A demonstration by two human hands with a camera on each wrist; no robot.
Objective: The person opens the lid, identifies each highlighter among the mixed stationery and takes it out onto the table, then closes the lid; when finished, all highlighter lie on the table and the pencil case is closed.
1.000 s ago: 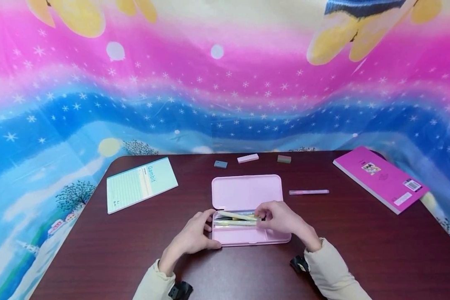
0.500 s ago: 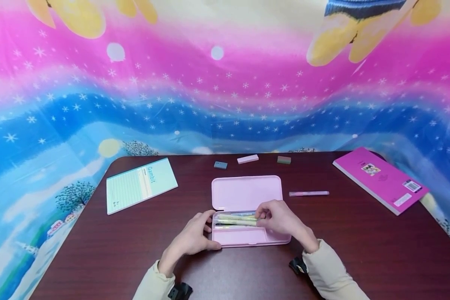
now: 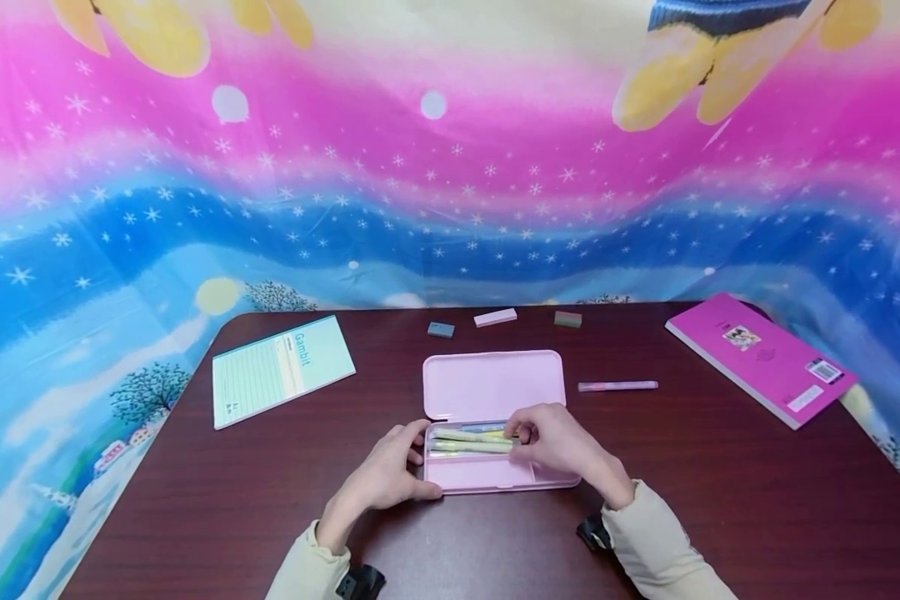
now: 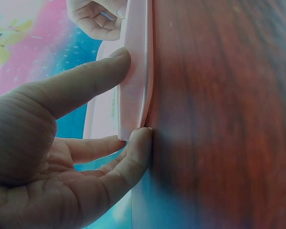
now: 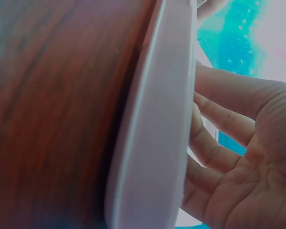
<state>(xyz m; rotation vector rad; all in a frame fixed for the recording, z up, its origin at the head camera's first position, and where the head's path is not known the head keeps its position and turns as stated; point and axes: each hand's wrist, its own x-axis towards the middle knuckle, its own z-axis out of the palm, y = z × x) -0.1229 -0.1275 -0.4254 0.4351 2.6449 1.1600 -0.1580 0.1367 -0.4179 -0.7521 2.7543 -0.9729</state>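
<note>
Left hand (image 3: 385, 475) grips left end of open pink pencil case (image 3: 487, 385); right hand (image 3: 562, 442) fingers curled on pens (image 3: 468, 440) inside, grip unclear.

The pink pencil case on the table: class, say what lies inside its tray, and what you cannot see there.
Inside the pencil case, several pale yellow-green pens lie side by side along the far part. The right hand covers their right ends and that side of the tray. The left hand holds the left edge.
</note>
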